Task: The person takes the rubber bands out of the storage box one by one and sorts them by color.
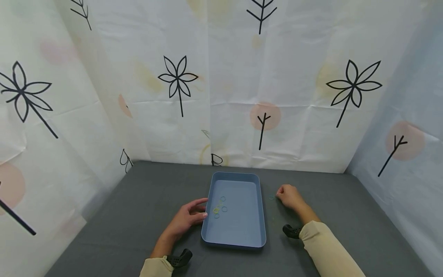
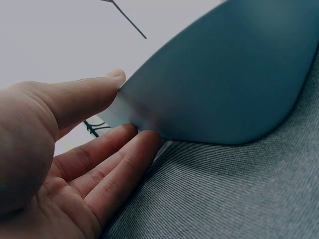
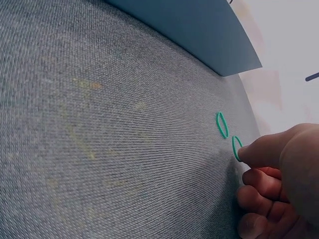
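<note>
A blue tray [image 1: 243, 215] sits in the middle of the table, with several thin yellow and blue-green rubber bands [image 1: 216, 211] in its left half. My left hand [image 1: 188, 218] is at the tray's left side. In the left wrist view its thumb meets the rim, and extended fingers [image 2: 119, 169] touch the outer wall lower down. To the right of the tray, my right hand [image 1: 290, 197] pinches a green rubber band [image 3: 234, 145] at the thumb tip, the other fingers curled in. Another green rubber band [image 3: 218, 122] lies on the cloth just beside it.
A dark grey cloth [image 1: 145, 200] covers the table. Faint yellowish specks [image 3: 82, 139] show on it to the right of the tray. White patterned curtains [image 1: 228, 84] stand behind and at both sides. Each wrist wears a black strap [image 1: 180, 258].
</note>
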Tool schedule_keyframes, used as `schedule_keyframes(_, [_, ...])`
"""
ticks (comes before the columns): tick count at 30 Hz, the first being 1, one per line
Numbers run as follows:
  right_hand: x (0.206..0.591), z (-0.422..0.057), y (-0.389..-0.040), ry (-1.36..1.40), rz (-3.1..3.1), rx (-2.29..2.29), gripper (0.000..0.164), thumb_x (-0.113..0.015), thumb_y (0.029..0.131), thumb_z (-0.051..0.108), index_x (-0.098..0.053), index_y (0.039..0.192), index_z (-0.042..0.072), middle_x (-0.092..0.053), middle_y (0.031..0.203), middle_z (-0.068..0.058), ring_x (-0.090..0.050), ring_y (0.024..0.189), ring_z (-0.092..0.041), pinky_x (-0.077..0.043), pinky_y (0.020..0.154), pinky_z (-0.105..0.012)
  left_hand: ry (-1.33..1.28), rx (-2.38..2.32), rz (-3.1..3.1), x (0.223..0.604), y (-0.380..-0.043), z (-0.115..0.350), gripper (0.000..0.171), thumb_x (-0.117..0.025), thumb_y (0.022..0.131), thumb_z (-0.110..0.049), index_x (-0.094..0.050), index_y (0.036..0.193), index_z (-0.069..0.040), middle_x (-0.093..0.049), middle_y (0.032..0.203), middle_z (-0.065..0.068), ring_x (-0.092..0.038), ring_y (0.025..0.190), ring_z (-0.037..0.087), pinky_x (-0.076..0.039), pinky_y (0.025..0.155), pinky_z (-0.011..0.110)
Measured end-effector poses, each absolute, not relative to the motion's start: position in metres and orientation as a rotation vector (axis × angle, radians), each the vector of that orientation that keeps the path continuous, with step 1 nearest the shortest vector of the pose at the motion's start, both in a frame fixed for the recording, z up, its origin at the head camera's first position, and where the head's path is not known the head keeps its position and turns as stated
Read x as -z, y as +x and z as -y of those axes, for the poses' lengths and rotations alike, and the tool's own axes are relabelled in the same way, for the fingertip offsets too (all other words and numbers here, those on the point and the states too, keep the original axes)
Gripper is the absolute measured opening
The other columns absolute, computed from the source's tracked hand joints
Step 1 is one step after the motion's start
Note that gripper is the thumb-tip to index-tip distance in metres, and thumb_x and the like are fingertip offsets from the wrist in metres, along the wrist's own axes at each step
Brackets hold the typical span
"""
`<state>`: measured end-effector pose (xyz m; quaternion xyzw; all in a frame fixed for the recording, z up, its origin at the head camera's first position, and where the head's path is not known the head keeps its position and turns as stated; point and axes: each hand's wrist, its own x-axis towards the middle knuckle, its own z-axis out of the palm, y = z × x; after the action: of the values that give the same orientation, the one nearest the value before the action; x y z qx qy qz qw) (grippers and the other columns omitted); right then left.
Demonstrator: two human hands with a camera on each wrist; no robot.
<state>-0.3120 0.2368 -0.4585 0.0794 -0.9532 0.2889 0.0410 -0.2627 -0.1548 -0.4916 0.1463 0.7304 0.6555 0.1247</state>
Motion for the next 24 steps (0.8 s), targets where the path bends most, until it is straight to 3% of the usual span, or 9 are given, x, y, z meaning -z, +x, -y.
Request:
schedule_keyframes(9, [0.4594,-0.2389,-0.3129,0.239,2.946,-0.887,0.038,-0.054,0.087,-0.004,-0.039,0.057,0.013,-0.034,0.055,0.004,-0.033,0.051,-0.013,-0.030,0.053,-0.028,0.449,-1.920,-2.125,0.4929,-0.2627,0.1558,0.057,-0.067,0.094,-0.013,-0.043,0.145,-0.002,-0.053,0.129,0.027,-0.060,0.108,0.030,-0.053,0.088,0.040])
schedule_keyframes(20, [0.4587,-0.2412,-0.3131,0.183,2.970,-0.862,0.027,-0.054,0.087,-0.003,-0.048,0.063,0.008,-0.045,0.062,-0.001,-0.042,0.056,-0.017,-0.035,0.055,-0.030,0.410,-1.909,-2.130,0.4935,-0.2634,0.1552,0.057,-0.067,0.093,-0.013,-0.045,0.144,-0.004,-0.054,0.129,0.024,-0.060,0.107,0.029,-0.052,0.089,0.041])
schedule_keyframes(24, [0.4603,-0.2414,-0.3139,0.173,2.972,-0.863,0.032,-0.053,0.087,-0.003,-0.044,0.059,0.010,-0.041,0.058,0.001,-0.039,0.053,-0.015,-0.033,0.054,-0.029,0.401,-1.904,-2.134,0.4930,-0.2629,0.1558,0.057,-0.068,0.093,-0.014,-0.045,0.144,-0.006,-0.054,0.129,0.023,-0.060,0.107,0.029,-0.052,0.089,0.040])
